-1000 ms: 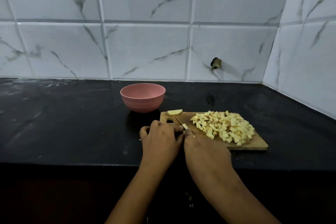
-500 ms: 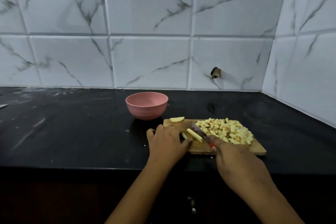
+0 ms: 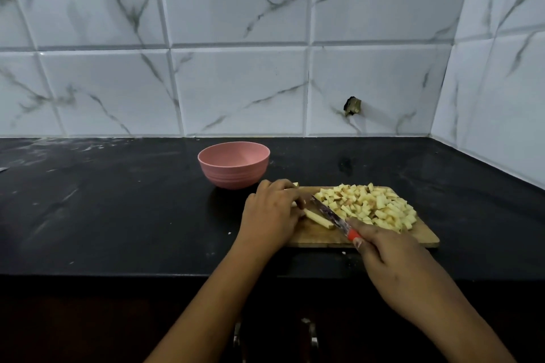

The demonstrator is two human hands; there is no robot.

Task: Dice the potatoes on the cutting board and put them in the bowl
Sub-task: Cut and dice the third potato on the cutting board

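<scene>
Black stone countertop point(image 3: 118, 209) is backed by white marbled tiles point(image 3: 236, 91). On it, a wooden cutting board point(image 3: 318, 240) is set just to the right of a pink bowl point(image 3: 233, 177), close to the front edge. A heap of diced potato point(image 3: 371, 206) is piled on the board's right half. At its left end, potato strips point(image 3: 320, 219) are pinned under the curled fingers of the left hand point(image 3: 271, 215). A red-handled knife point(image 3: 330, 215) is gripped by the right hand point(image 3: 395, 262), the blade angled between strips and heap, its tip near the left fingertips.
</scene>
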